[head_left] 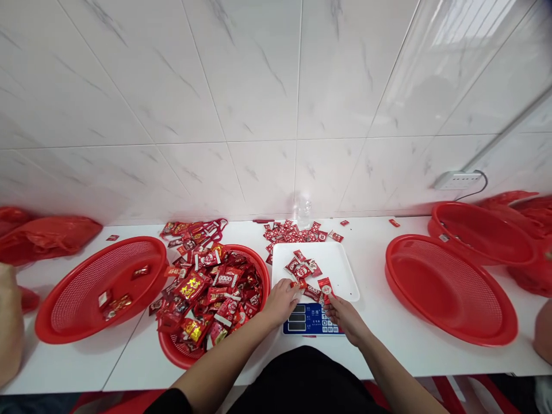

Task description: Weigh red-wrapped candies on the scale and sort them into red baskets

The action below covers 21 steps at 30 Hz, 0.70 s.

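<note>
My left hand [282, 299] is closed at the near left side of the white scale tray [340, 264], its fingertips pinching a small red wrapped packet [298, 284]. Between the thumb and fingers of my right hand [345, 316], a red packet [325, 286] stands upright above the tray's near edge. Several more red packets [303, 270] lie in a loose pile on the tray. Below it is the scale's blue panel [314, 316], partly covered by my right fingers. A red basket [265, 276] heaped with mixed red-wrapped packets [211, 293] stands beside my left forearm.
Small red packets [291, 233] lie scattered behind the tray, near a clear plastic bottle [304, 210]. A tilted red basket [47, 322] holds a few packets at left. Two red baskets [448, 287] stand at right. Parts of other people [8, 322] show at both sides.
</note>
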{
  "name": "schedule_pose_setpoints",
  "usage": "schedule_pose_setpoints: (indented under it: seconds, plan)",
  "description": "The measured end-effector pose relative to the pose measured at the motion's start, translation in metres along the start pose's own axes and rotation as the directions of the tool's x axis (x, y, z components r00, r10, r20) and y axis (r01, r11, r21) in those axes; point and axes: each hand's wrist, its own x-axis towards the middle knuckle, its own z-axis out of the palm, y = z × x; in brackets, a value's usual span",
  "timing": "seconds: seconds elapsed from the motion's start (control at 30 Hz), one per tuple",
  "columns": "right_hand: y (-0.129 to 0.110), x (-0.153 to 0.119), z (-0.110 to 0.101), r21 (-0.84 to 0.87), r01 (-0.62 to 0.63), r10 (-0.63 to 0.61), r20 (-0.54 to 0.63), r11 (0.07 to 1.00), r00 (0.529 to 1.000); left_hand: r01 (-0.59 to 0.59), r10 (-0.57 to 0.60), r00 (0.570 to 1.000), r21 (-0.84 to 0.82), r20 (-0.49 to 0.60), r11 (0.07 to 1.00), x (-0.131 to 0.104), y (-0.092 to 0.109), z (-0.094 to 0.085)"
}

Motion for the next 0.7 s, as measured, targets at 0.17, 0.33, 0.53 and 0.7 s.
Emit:
schedule_pose_setpoints:
  seconds: [0.17, 0.33, 0.53, 0.7]
  plan:
    - [0.003, 0.001, -0.004, -0.007, 0.007, -0.007, -0.018, 1.0, 1.0, -0.017, 0.016, 1.0, -0.087, -0.013, 0.996, -0.005, 0.002, -0.001]
    - [0.001, -0.007, -0.007, -0.121, 0.038, -0.041, -0.02, 0.992, 0.999, 0.067, -0.091, 0.995, -0.383, -0.045, 0.921, -0.02, 0.007, -0.007]
    - [-0.009, -0.03, 0.026, -0.393, 0.272, -0.075, 0.449, 0.878, 0.89, 0.361, -0.099, 0.932, -0.917, 0.348, 0.172, -0.032, 0.039, -0.005]
    - [-0.006, -0.013, 0.037, -0.715, 0.392, -0.291, 0.268, 0.579, 0.919, 0.332, -0.305, 0.873, -0.922, 0.38, -0.199, -0.03, 0.042, -0.004]
